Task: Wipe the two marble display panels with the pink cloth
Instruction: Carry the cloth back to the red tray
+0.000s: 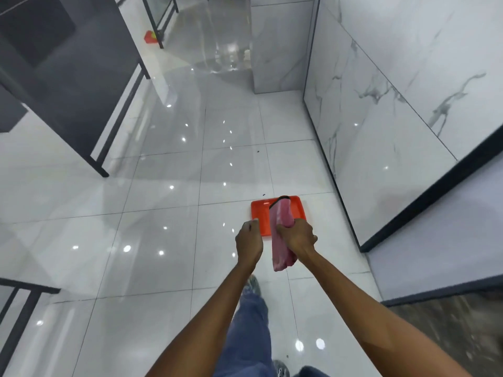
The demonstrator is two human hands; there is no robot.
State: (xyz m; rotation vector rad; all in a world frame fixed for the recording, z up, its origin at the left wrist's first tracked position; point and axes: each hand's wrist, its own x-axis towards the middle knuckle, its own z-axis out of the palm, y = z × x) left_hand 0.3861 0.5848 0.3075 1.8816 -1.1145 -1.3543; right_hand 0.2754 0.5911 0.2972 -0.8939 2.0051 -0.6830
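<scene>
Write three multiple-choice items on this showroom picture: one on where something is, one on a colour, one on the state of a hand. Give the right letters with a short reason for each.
1. Where do the marble display panels stand?
A. To the person's right
B. To the person's left
C. Flat on the floor

2. What colour is the tray on the floor?
A. Blue
B. Orange-red
C. Green

3. What is the right hand doing?
A. Hanging open
B. Pressing flat on a panel
C. Gripping the pink cloth

Answers:
1. A: the veined white panels rise along the right side of the view.
2. B: the tray just ahead of the hands is bright orange-red.
3. C: its fingers are curled round the cloth, which hangs below the fist; the left hand holds nothing.
</scene>
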